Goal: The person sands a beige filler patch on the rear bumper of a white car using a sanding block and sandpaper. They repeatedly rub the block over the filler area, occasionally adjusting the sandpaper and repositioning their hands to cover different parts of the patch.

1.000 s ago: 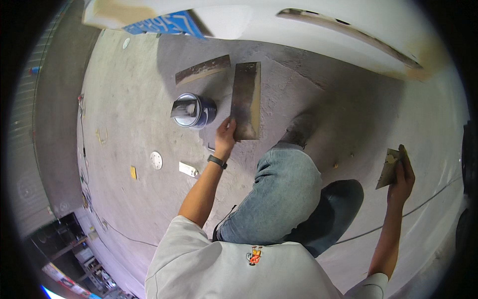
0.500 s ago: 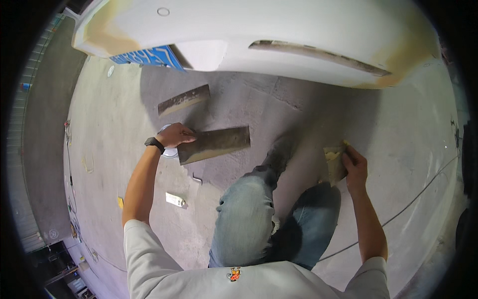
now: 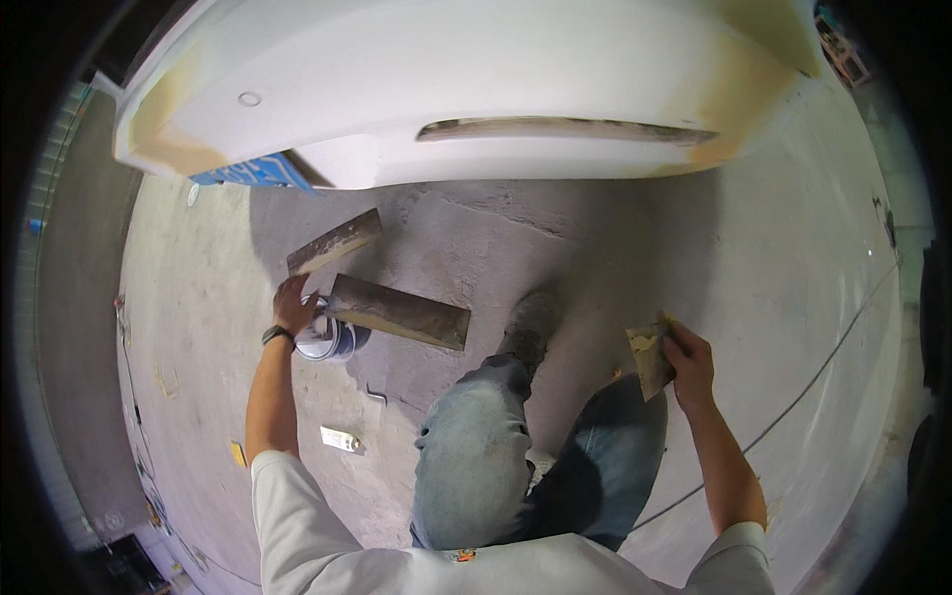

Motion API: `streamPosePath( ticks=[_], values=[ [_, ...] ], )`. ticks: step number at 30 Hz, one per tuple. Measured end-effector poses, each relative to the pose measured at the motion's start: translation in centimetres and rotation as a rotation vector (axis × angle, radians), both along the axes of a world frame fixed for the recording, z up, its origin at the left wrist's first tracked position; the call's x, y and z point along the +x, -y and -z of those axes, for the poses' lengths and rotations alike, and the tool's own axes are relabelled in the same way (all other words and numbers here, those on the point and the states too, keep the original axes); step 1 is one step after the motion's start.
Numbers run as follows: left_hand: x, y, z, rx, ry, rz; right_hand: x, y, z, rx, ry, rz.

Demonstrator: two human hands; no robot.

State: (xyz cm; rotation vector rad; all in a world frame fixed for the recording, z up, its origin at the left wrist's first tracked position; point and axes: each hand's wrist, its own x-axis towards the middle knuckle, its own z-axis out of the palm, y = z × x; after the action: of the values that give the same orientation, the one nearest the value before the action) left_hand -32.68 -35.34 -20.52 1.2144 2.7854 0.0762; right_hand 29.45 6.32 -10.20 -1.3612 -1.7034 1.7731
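Observation:
My left hand (image 3: 294, 304) is at the side of a round metal can (image 3: 337, 343), thumb and fingers apart, holding nothing. Its fingertips come close to the lower corner of a far dark flat plate (image 3: 335, 242) smeared with pale filler; whether they touch it I cannot tell. A second dark rectangular plate (image 3: 399, 312) has its left end by the can's rim. In my right hand (image 3: 688, 365) is a flat putty spreader (image 3: 650, 362) carrying yellowish filler, gripped by its edge above my right knee.
Ahead spans a white car bumper (image 3: 555, 89) with yellowish filled patches, a long slot and a blue plate (image 3: 256, 173). A white tube (image 3: 340, 439) and a bent metal piece (image 3: 376, 395) lie on the floor. A cable (image 3: 793, 405) runs at the right.
My left hand has let go of the near plate and shifted left, down beside the can. That plate has turned. My right hand still holds the spreader, now tilted differently. The view has shifted.

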Motion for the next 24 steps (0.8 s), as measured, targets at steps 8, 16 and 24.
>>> streamPosePath(
  ticks=[8, 16, 24],
  values=[
    [0.8, 10.5, 2.1, -0.128, 0.114, -0.350, -0.4, 1.5, 1.0, -0.095, -0.021, 0.035],
    [4.4, 17.8, -2.0, 0.455, 0.755, -0.774, 0.0, 2.2, -1.0, -0.515, -0.360, 0.198],
    [21.8, 7.4, -18.5, 1.133, 1.373, -0.560, -1.0, 3.0, -5.8, -0.439, -0.553, 0.159]
  ],
)
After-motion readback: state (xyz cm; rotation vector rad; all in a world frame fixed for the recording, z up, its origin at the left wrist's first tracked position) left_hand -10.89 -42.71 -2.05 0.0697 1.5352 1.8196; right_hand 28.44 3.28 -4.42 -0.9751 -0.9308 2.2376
